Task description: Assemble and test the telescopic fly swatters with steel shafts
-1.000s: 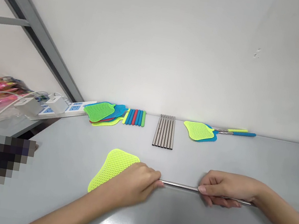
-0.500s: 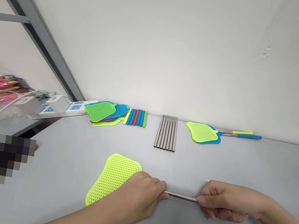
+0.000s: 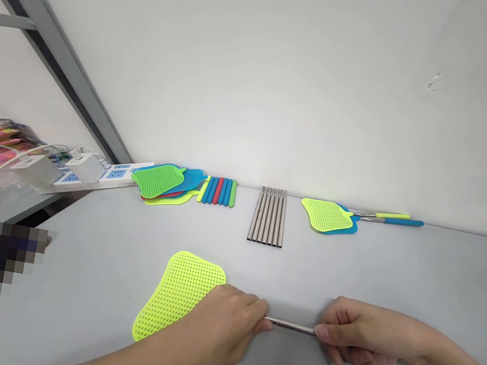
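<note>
Grey table (image 3: 351, 266) under yellow swatter (image 3: 182, 291), white wall (image 3: 287, 90) — power strip (image 3: 116, 175) left

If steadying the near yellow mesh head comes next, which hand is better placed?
The left hand, likely: it grips close beside the yellow mesh head; the right hand holds the metal rod farther along.

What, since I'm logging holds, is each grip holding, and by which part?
The left grip closes over the rod-side end of a yellow-green swatter head; the right grip holds the metal rod, farther from the head. Any join is hidden.
</note>
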`<state>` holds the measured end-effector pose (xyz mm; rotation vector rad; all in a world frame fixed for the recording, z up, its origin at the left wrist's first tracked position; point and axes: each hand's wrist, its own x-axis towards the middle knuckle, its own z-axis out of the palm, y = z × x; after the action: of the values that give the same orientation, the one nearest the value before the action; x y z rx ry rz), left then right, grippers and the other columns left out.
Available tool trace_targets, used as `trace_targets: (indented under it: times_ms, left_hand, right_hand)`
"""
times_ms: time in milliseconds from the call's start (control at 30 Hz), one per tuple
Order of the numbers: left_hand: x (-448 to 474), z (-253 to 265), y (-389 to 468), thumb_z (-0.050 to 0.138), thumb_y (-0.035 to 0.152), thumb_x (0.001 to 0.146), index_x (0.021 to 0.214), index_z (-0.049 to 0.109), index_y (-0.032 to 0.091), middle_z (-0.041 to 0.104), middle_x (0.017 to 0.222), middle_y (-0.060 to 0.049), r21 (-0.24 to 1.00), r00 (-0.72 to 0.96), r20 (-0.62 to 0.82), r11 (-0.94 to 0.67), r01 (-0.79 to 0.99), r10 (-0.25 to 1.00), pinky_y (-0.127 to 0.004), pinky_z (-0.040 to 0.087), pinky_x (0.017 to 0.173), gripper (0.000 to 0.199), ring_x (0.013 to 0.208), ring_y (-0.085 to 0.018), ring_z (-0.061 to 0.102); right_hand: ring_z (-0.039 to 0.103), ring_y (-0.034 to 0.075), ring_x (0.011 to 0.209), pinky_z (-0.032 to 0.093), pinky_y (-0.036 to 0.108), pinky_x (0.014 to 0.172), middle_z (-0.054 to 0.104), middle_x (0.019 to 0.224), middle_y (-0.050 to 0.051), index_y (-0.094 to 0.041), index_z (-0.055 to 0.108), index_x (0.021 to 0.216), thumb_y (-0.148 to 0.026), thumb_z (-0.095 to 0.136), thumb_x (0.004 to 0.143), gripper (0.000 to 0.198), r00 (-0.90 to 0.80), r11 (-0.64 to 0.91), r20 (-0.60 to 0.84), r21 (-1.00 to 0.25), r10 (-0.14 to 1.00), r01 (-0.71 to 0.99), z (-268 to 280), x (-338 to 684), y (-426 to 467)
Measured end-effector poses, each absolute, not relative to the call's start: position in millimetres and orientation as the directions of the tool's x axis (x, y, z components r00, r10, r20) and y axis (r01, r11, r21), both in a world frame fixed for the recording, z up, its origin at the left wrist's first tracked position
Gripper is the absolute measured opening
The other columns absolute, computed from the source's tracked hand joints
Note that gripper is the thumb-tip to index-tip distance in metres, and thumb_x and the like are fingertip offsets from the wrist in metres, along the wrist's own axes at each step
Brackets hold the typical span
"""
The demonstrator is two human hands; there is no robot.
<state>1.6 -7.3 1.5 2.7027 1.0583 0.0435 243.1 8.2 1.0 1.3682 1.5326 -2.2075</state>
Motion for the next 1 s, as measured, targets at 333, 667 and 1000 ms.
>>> trace_targets:
  times_ms: [333, 667, 1000]
  left_hand:
    - [1.7, 2.2, -7.9, 0.021, 0.030, 0.087, 0.066, 0.039, 0.018, 0.053, 0.062, 0.002, 0.265, 0.731, -0.062, -0.695, 0.668, 0.679, -0.024, 0.028, 0.050, 0.030, 0.053, -0.012, 0.046]
    - [3.3, 7.6, -7.9, 0.022, 0.028, 0.087, 0.066, 0.040, 0.017, 0.054, 0.063, 0.001, 0.270, 0.723, -0.080, -0.683, 0.679, 0.687, -0.024, 0.029, 0.049, 0.029, 0.053, -0.012, 0.049]
    - [4.2, 7.1, -6.6, 0.023, 0.028, 0.087, 0.066, 0.040, 0.017, 0.054, 0.063, 0.001, 0.287, 0.719, -0.075, -0.676, 0.679, 0.690, -0.024, 0.030, 0.050, 0.029, 0.053, -0.011, 0.049]
  right_hand:
    - [0.023, 0.002, 0.029, 0.015, 0.014, 0.025, 0.033, 0.037, -0.008, -0.012, 0.056, 0.065, -0.048, 0.046, 0.075, 0.038, -0.600, -0.456, -0.704, -0.707, 0.379, 0.541, -2.8, 244.7, 9.2]
    - [0.023, 0.002, 0.029, 0.014, 0.014, 0.025, 0.035, 0.037, -0.007, -0.012, 0.058, 0.066, -0.047, 0.047, 0.074, 0.037, -0.592, -0.441, -0.694, -0.719, 0.410, 0.538, -3.9, 244.6, 9.4]
    - [0.025, 0.002, 0.029, 0.015, 0.014, 0.025, 0.036, 0.040, -0.007, -0.013, 0.060, 0.077, -0.045, 0.047, 0.076, 0.035, -0.627, -0.432, -0.664, -0.745, 0.407, 0.508, -6.0, 245.6, 9.4]
